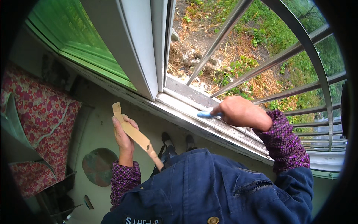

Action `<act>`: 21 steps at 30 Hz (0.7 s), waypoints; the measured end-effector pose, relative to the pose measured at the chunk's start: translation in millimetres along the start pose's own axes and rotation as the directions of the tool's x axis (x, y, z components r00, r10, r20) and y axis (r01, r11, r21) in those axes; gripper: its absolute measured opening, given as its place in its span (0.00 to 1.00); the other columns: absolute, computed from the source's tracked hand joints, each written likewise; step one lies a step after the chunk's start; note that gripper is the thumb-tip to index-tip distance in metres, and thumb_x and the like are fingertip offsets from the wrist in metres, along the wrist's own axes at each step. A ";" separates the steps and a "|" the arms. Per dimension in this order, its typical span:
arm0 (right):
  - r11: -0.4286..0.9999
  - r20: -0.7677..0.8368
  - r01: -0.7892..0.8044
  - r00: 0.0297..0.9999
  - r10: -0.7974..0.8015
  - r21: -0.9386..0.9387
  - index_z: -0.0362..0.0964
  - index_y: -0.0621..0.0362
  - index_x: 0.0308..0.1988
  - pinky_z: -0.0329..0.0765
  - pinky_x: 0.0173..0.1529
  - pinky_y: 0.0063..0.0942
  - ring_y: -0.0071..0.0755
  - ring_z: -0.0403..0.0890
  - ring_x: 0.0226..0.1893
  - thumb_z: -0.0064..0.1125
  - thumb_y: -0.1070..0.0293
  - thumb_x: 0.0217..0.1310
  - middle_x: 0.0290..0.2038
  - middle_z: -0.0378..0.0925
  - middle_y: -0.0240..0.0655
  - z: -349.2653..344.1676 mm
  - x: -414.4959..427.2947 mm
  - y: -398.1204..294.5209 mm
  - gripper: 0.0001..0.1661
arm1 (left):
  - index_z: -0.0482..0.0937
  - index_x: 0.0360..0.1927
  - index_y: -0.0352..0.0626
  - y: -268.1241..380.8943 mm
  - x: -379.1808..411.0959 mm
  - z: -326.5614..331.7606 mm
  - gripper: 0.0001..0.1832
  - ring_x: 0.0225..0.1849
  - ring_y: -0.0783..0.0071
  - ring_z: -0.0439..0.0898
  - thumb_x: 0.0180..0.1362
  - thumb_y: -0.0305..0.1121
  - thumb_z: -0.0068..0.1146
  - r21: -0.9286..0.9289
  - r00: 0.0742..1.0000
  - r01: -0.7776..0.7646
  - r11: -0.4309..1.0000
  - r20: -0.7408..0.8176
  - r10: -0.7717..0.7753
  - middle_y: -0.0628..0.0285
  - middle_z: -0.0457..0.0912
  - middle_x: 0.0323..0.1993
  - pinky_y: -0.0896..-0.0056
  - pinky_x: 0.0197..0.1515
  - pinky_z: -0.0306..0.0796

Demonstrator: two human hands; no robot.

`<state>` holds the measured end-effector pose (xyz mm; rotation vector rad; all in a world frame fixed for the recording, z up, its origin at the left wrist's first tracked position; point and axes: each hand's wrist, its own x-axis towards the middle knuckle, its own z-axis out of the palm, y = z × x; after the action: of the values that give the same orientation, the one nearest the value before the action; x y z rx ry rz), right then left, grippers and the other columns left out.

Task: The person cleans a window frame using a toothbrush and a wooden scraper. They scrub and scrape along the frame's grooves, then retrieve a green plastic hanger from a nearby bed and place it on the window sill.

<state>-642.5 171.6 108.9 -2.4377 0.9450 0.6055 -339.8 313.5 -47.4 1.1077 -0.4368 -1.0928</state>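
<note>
My right hand [237, 112] grips a light-blue tool [206, 114], perhaps a small brush; most of it is hidden under my fingers. Its end rests at the dirty white track of the window sill [184, 108]. Grime and loose dirt lie along the track's grooves. In my left hand [124, 134] is a long, bent strip of brown cardboard [137, 135], pinched between thumb and fingers. The strip slants down toward the front of my dark-blue jacket, well apart from the sill.
Metal security bars [268, 63] curve outside the window, with plants and soil beyond. A white window frame [137, 50] with a green-tinted pane stands at left. Flower-patterned cloth [50, 120] covers something by the wall. A round mat [99, 167] lies on the floor.
</note>
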 end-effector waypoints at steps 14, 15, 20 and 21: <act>0.979 -0.028 -0.137 0.989 0.143 0.153 0.80 0.55 0.50 0.80 0.40 0.41 0.50 0.84 0.34 0.57 0.75 0.53 0.32 0.82 0.50 39.1 -40.1 8.1 0.22 | 0.67 0.48 0.43 -28.5 -43.5 43.3 0.21 0.32 0.68 0.81 0.74 0.51 0.31 0.038 0.851 0.400 0.916 0.357 -0.386 0.56 0.80 0.33 0.66 0.39 0.78; 0.955 -0.037 -0.182 0.980 0.196 0.232 0.80 0.53 0.51 0.80 0.42 0.41 0.50 0.84 0.33 0.58 0.73 0.54 0.31 0.83 0.48 30.1 -54.5 12.9 0.22 | 0.66 0.49 0.43 -29.4 -46.3 46.3 0.20 0.33 0.68 0.81 0.74 0.50 0.32 0.048 0.820 0.436 0.899 0.390 -0.418 0.55 0.80 0.33 0.66 0.40 0.77; 0.972 -0.664 -0.159 0.711 0.234 0.172 0.69 0.47 0.62 0.76 0.37 0.42 0.50 0.78 0.29 0.52 0.80 0.55 0.32 0.71 0.45 66.7 -36.8 4.2 0.34 | 0.63 0.58 0.43 -24.6 -52.6 64.0 0.18 0.36 0.69 0.82 0.73 0.43 0.42 0.105 0.643 0.561 0.821 0.569 -0.512 0.55 0.80 0.37 0.68 0.42 0.77; 0.951 -0.585 -0.304 0.762 0.277 0.055 0.66 0.48 0.63 0.76 0.34 0.44 0.51 0.78 0.30 0.51 0.79 0.55 0.33 0.72 0.45 113.2 -30.5 16.2 0.34 | 0.63 0.58 0.43 -24.2 -53.0 67.5 0.19 0.36 0.70 0.82 0.72 0.44 0.44 0.125 0.609 0.569 0.813 0.599 -0.519 0.55 0.80 0.37 0.70 0.41 0.77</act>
<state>-700.7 238.8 30.9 -2.5816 1.5913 -0.0731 -426.0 325.4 -28.1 0.7983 -0.5686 -2.0352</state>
